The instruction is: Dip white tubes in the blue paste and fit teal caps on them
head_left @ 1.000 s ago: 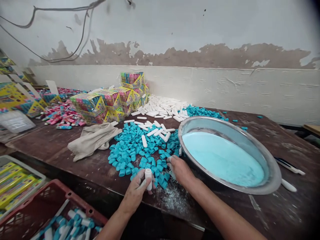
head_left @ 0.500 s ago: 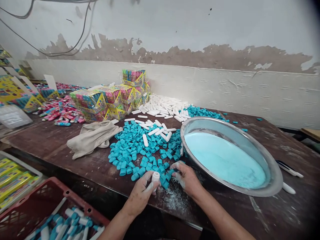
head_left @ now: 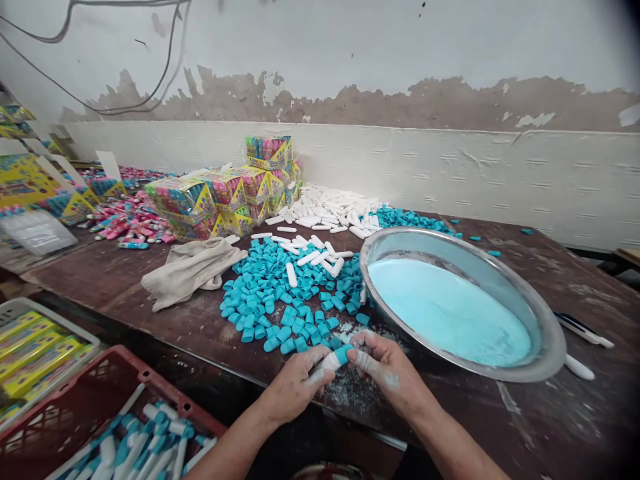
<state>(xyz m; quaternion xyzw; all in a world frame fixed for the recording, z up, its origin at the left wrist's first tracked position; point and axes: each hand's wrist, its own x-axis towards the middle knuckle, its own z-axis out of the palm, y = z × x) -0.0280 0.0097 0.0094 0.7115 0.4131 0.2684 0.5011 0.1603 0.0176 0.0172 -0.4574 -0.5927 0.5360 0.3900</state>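
Near the table's front edge, my left hand (head_left: 300,383) is wrapped round a small white bottle (head_left: 327,365) that lies tilted to the right. A blue cap (head_left: 343,355) sits on the bottle's end, and the fingers of my right hand (head_left: 383,363) pinch it. Just beyond my hands spreads a pile of blue caps (head_left: 257,293), with several white bottles (head_left: 291,275) lying on top. A wide metal basin (head_left: 547,357) holding pale blue powder (head_left: 450,313) stands to the right of my right hand.
A beige cloth (head_left: 187,270) lies left of the caps. Behind it are stacked boxes of coloured tubes (head_left: 227,193). More white bottles (head_left: 335,207) are heaped at the back. A red crate (head_left: 75,393) with capped bottles (head_left: 145,447) is at the lower left. A cutter (head_left: 583,329) lies at the right.
My right hand has come to the bottle with a blue cap, now on its end. The bottle has tipped from upright towards the right in my left hand. The view has shifted slightly.
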